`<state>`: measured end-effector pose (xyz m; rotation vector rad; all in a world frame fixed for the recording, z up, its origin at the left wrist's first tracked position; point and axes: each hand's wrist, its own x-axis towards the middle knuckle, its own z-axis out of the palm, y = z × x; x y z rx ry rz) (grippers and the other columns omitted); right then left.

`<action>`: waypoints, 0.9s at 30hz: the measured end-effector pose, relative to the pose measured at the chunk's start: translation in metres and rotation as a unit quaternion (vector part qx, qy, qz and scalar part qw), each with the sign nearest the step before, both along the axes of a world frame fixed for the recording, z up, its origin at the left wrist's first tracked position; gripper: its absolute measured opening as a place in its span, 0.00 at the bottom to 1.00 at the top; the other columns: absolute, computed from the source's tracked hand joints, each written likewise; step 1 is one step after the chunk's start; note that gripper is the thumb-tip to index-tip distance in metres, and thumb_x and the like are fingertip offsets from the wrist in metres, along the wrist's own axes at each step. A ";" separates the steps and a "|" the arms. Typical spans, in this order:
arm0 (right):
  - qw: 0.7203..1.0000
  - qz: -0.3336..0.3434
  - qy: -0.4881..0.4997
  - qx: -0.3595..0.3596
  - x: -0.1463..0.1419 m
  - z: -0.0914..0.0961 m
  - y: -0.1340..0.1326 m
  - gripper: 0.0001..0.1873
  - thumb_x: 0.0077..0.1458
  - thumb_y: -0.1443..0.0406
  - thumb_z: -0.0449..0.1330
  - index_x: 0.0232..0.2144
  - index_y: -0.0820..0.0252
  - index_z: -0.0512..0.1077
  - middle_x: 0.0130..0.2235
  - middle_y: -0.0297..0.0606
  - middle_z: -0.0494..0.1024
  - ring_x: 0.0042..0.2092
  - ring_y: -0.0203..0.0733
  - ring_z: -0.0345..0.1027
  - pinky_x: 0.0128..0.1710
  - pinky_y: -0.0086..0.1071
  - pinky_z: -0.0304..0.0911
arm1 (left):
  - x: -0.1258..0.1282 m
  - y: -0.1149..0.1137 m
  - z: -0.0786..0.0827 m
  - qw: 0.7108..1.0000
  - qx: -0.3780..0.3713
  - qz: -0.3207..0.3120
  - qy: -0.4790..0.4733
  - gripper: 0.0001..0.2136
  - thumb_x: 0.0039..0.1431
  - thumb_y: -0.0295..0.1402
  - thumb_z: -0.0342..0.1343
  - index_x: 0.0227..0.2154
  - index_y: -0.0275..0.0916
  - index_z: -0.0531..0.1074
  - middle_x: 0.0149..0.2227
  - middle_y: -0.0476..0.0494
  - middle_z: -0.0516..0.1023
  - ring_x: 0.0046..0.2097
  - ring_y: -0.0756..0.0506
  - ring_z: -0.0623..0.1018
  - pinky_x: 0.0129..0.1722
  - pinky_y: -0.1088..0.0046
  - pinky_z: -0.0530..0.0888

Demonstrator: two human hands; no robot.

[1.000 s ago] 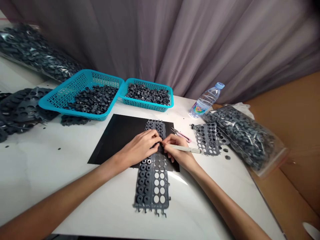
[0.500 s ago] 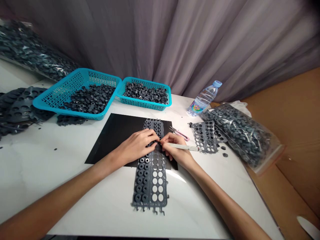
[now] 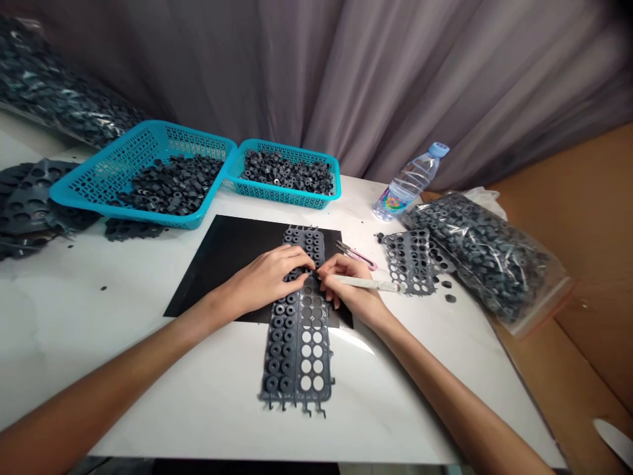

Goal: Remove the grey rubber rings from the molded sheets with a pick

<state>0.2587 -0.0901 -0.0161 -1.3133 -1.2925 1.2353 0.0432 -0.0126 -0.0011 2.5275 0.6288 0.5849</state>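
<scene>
one perforated sheet (image 3: 297,349), left hand (image 3: 270,274) atop, hold unclear, right hand (image 3: 353,297) gripping white tool (image 3: 373,284)

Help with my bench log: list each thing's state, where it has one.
Left hand: curled over the perforated sheet.
Right hand: gripping the white tool.
Perforated sheet: some holes filled, others open.
Smaller sheet: some holes open.
Snips: lying down.
Bottle: upright, capped.
Left basket: uncovered, partly filled.
Right basket: uncovered, partly filled.
Right bag: filled, lying down.
Left bag: filled, partly out of frame.
Black mat: flat.

Curled left grip (image 3: 271,274) beside curled right grip (image 3: 358,302)
</scene>
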 end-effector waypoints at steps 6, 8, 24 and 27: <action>1.000 -0.008 -0.016 0.005 -0.001 0.000 -0.001 0.08 0.58 0.61 0.64 0.36 0.59 0.72 0.27 0.32 0.76 0.23 0.32 0.67 0.18 0.22 0.62 | 0.000 0.001 -0.001 1.000 0.005 -0.002 0.000 0.09 0.70 0.27 0.55 0.49 0.40 0.75 0.50 0.45 0.79 0.52 0.43 0.79 0.59 0.60 0.73; 1.000 -0.008 -0.017 0.004 0.000 0.000 -0.002 0.07 0.58 0.62 0.64 0.36 0.59 0.72 0.27 0.31 0.76 0.23 0.32 0.67 0.18 0.22 0.62 | 0.000 0.001 -0.001 1.000 0.004 -0.001 0.001 0.09 0.69 0.28 0.55 0.49 0.41 0.75 0.50 0.45 0.79 0.52 0.43 0.79 0.59 0.60 0.73; 1.000 -0.004 -0.016 -0.002 -0.002 0.001 -0.002 0.07 0.58 0.62 0.64 0.36 0.59 0.72 0.27 0.32 0.76 0.23 0.33 0.69 0.18 0.22 0.64 | 0.001 0.000 0.002 0.999 -0.028 0.013 -0.020 0.07 0.69 0.29 0.57 0.46 0.42 0.76 0.47 0.46 0.81 0.51 0.43 0.79 0.59 0.61 0.74; 1.000 -0.001 -0.024 -0.005 -0.002 0.003 -0.002 0.07 0.59 0.62 0.63 0.35 0.59 0.72 0.27 0.32 0.76 0.23 0.33 0.70 0.18 0.23 0.64 | 0.002 -0.002 0.004 0.999 -0.023 0.023 -0.018 0.07 0.71 0.29 0.55 0.45 0.41 0.77 0.46 0.46 0.82 0.48 0.44 0.80 0.58 0.61 0.74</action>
